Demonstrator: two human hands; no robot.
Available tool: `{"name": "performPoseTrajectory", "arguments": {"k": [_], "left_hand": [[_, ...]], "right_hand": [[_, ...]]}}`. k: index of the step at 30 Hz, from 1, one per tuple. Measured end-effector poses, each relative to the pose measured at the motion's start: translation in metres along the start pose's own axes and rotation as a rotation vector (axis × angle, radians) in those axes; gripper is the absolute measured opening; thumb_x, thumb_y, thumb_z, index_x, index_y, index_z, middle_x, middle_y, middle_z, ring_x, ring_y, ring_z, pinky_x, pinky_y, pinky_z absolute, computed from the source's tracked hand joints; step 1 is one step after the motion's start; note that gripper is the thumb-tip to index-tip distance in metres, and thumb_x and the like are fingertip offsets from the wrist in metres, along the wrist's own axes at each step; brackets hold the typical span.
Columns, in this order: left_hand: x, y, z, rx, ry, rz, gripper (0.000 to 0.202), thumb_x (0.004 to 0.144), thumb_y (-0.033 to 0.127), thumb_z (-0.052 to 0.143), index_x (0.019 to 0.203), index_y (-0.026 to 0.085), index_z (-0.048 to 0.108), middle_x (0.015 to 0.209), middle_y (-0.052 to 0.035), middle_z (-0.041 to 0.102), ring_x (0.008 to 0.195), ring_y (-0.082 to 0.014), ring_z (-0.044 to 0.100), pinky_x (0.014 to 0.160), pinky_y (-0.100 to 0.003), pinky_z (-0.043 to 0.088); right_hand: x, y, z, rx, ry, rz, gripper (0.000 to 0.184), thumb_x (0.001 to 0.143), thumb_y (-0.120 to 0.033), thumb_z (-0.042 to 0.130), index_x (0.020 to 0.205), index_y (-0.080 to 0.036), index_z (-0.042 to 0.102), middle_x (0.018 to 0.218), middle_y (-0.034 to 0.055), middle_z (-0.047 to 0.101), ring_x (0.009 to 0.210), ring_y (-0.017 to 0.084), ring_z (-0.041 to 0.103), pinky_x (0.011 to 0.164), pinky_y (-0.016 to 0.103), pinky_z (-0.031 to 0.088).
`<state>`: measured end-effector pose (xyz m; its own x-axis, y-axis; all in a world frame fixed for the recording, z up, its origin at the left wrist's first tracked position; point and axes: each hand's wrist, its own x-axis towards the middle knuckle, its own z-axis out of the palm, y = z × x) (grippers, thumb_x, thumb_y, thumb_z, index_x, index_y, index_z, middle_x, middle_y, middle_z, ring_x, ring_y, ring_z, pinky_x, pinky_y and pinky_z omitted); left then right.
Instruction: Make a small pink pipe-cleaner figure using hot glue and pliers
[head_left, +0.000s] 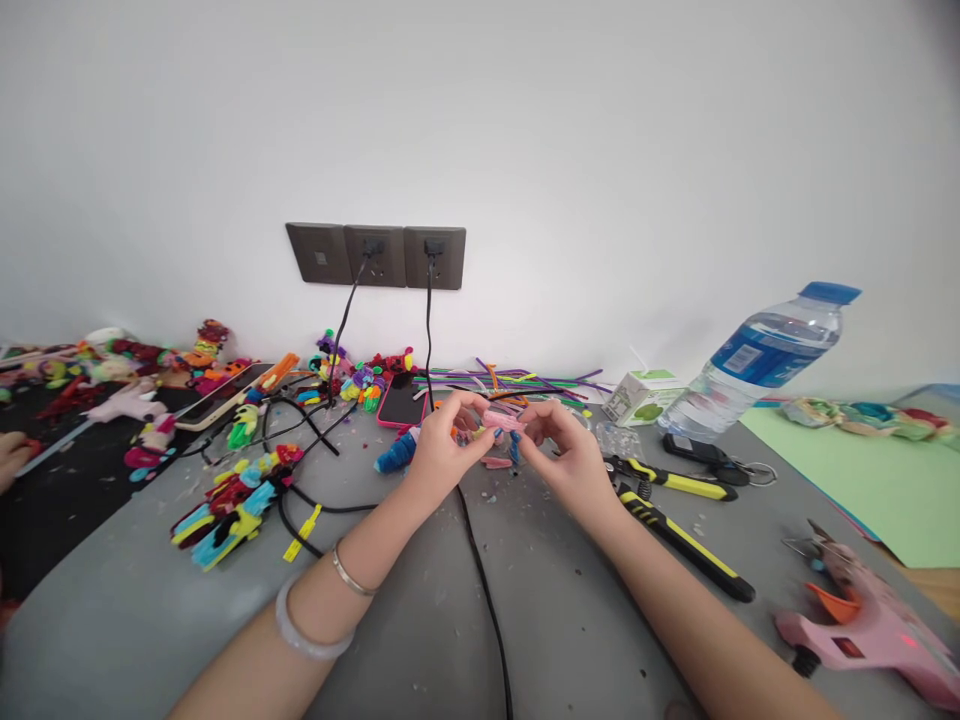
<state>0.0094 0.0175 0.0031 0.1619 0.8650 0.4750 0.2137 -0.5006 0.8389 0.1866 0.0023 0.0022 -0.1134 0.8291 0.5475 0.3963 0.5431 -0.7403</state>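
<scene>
Between my two hands is a small pink fuzzy piece, which looks like bent pipe cleaner. The fingers of my left hand pinch its left end. My right hand grips the other end between thumb and fingers. Just below, small pink and blue bits lie on the grey table. A blue fuzzy piece rests left of my left hand. Behind my hands lie several loose pipe cleaners in purple, green and orange.
At right are yellow-black pliers, a pink glue gun, a water bottle, a small box and keys. Colourful pipe-cleaner figures, a phone and black cables lie leftward. Another person's hand shows far left.
</scene>
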Motion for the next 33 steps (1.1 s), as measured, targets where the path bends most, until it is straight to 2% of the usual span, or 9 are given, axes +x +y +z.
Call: {"name": "performPoseTrajectory", "arguments": {"k": [5, 10, 13, 21, 26, 29, 33], "left_hand": [[0.001, -0.002, 0.001, -0.093, -0.018, -0.040, 0.022, 0.077, 0.016, 0.063, 0.097, 0.021, 0.056, 0.093, -0.0017, 0.064, 0.072, -0.0115, 0.057, 0.064, -0.023, 0.048], [0.001, -0.008, 0.003, -0.173, -0.100, -0.067, 0.033, 0.077, 0.018, 0.066, 0.109, 0.020, 0.056, 0.109, -0.0071, 0.064, 0.091, -0.0160, 0.062, 0.069, -0.024, 0.051], [0.001, -0.010, 0.004, -0.169, -0.142, -0.081, 0.032, 0.080, 0.020, 0.064, 0.111, 0.020, 0.058, 0.114, -0.0090, 0.064, 0.096, -0.0180, 0.064, 0.071, -0.025, 0.052], [0.002, -0.011, 0.004, -0.164, -0.146, -0.134, 0.021, 0.084, 0.020, 0.059, 0.105, 0.018, 0.062, 0.100, -0.0072, 0.066, 0.086, -0.0173, 0.064, 0.064, -0.024, 0.051], [0.002, -0.011, 0.003, -0.205, -0.136, -0.151, 0.020, 0.085, 0.023, 0.059, 0.104, 0.018, 0.061, 0.098, -0.0061, 0.067, 0.083, -0.0164, 0.065, 0.064, -0.023, 0.050], [0.002, -0.010, 0.003, -0.218, -0.150, -0.140, 0.018, 0.085, 0.024, 0.059, 0.103, 0.018, 0.061, 0.099, -0.0061, 0.066, 0.084, -0.0164, 0.065, 0.064, -0.023, 0.050], [0.002, -0.011, 0.004, -0.204, -0.155, -0.141, 0.018, 0.085, 0.026, 0.061, 0.101, 0.018, 0.060, 0.099, -0.0073, 0.065, 0.086, -0.0175, 0.064, 0.064, -0.023, 0.050]], "right_hand": [[0.000, 0.004, 0.000, 0.020, -0.001, -0.009, 0.012, 0.084, -0.018, 0.058, 0.095, -0.023, 0.055, 0.081, -0.0002, 0.056, 0.066, 0.014, 0.052, 0.063, 0.029, 0.044], [0.000, 0.004, -0.002, 0.018, 0.012, 0.001, 0.009, 0.086, -0.019, 0.057, 0.094, -0.023, 0.054, 0.083, 0.0013, 0.059, 0.069, 0.015, 0.052, 0.064, 0.029, 0.044], [0.001, 0.005, -0.002, 0.021, 0.012, -0.020, 0.009, 0.086, -0.017, 0.056, 0.093, -0.023, 0.055, 0.086, 0.0020, 0.059, 0.069, 0.015, 0.052, 0.064, 0.029, 0.044], [0.001, 0.009, -0.002, 0.010, -0.002, -0.039, 0.009, 0.087, -0.017, 0.054, 0.095, -0.022, 0.056, 0.088, 0.0024, 0.059, 0.070, 0.015, 0.053, 0.066, 0.029, 0.044], [0.002, 0.008, -0.003, 0.132, -0.032, 0.021, 0.017, 0.089, -0.031, 0.059, 0.103, -0.022, 0.055, 0.085, 0.0018, 0.059, 0.070, 0.015, 0.056, 0.065, 0.028, 0.048], [0.003, 0.008, -0.004, 0.162, -0.043, 0.076, 0.021, 0.089, -0.039, 0.061, 0.101, -0.022, 0.058, 0.089, 0.0040, 0.062, 0.075, 0.017, 0.060, 0.068, 0.029, 0.050], [0.005, 0.009, -0.005, 0.220, -0.052, 0.132, 0.023, 0.089, -0.042, 0.063, 0.097, -0.020, 0.061, 0.090, 0.0052, 0.065, 0.079, 0.018, 0.063, 0.072, 0.030, 0.052]]}}
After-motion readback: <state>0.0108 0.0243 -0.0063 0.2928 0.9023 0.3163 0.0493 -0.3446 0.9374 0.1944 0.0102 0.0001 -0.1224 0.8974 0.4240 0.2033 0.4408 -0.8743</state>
